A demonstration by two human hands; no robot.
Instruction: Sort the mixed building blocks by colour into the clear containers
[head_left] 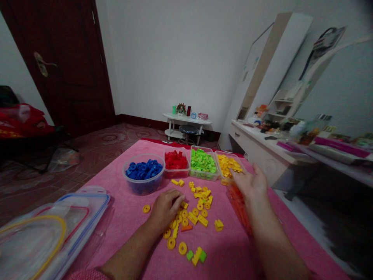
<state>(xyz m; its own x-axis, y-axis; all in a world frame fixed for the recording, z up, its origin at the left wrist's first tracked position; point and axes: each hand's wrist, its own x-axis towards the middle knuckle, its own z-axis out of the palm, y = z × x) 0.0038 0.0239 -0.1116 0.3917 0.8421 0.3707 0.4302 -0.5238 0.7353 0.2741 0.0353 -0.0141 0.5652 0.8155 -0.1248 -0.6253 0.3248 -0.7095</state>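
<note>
Entry: one person's two arms, seen from the head camera.
Detail: left hand (166, 206) and right hand (249, 182) bare; both forearms uncovered from wrist to the lower frame edge. A pink sleeve (84, 274), soft-looking cloth, shows only as a narrow edge at the left elbow.

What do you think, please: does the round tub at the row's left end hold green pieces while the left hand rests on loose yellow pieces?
No: the head view shows the round tub holding blue pieces, not green; the left hand does rest on loose yellow pieces.
</note>
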